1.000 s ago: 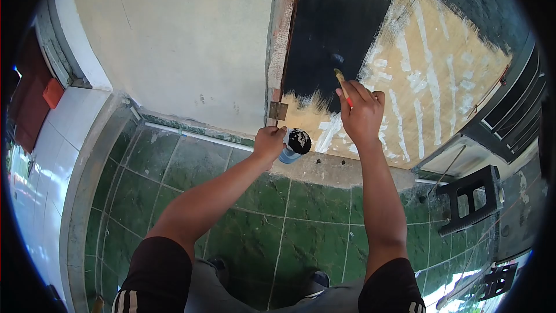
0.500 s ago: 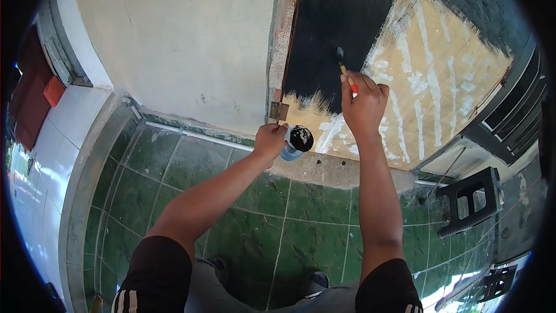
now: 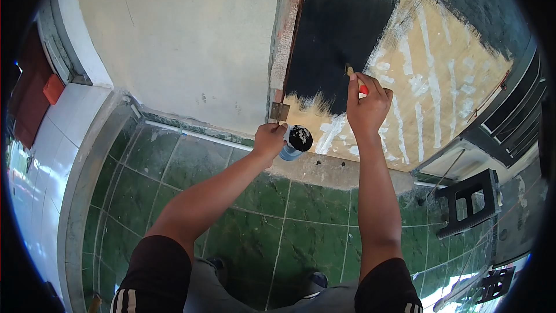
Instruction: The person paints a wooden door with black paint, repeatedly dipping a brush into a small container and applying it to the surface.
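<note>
My right hand (image 3: 369, 104) is closed on a paintbrush (image 3: 350, 71) with a red-tipped handle; its bristles meet the black painted part of a board (image 3: 336, 29) and are hard to make out there. The board's lower right part is tan with white streaks (image 3: 428, 87). In my left hand (image 3: 271, 141) are a container of black paint (image 3: 300, 138) and a flat metal scraper (image 3: 280, 111), which points up towards the board's lower left corner.
A pale wall (image 3: 185, 46) rises to the left of the board. Green tiles (image 3: 313, 208) cover the floor, with a white pipe (image 3: 200, 135) along the wall base. At the right are a dark plastic stool (image 3: 470, 203) and a metal grille (image 3: 515, 116).
My right hand has shifted slightly right and down with the brush, whose bristles now show less. My left hand holds nearly the same position.
</note>
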Tool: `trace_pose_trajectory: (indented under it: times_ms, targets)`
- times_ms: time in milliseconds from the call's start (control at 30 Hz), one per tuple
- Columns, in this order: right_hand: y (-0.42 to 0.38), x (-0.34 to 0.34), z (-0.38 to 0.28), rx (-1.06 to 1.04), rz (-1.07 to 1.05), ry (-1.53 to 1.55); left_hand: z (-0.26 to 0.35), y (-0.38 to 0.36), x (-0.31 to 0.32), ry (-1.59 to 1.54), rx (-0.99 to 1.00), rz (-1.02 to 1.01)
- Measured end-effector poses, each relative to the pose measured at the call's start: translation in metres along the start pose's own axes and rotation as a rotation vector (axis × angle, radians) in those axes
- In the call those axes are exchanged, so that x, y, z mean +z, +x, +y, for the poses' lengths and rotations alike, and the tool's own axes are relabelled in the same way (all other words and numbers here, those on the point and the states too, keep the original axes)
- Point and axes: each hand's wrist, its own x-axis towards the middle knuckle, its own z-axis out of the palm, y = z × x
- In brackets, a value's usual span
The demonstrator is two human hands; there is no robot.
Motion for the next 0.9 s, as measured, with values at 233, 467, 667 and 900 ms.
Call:
trace_pose_trajectory:
  times_ms: [233, 467, 667, 900]
  targets:
    - [0.001, 0.003, -0.002, 0.032, 0.025, 0.023, 0.005, -0.004, 0.003, -0.02, 0.0, 0.029]
    - [-0.007, 0.012, 0.0, -0.009, 0.009, 0.006, 0.003, 0.002, 0.001, -0.01, -0.003, -0.002]
    - [-0.012, 0.017, -0.015, -0.08, 0.025, 0.032, 0.013, -0.002, 0.001, -0.004, -0.007, 0.009]
    - [-0.011, 0.024, -0.025, -0.052, 0.072, 0.044, 0.01, 0.0, -0.003, -0.021, -0.013, 0.009]
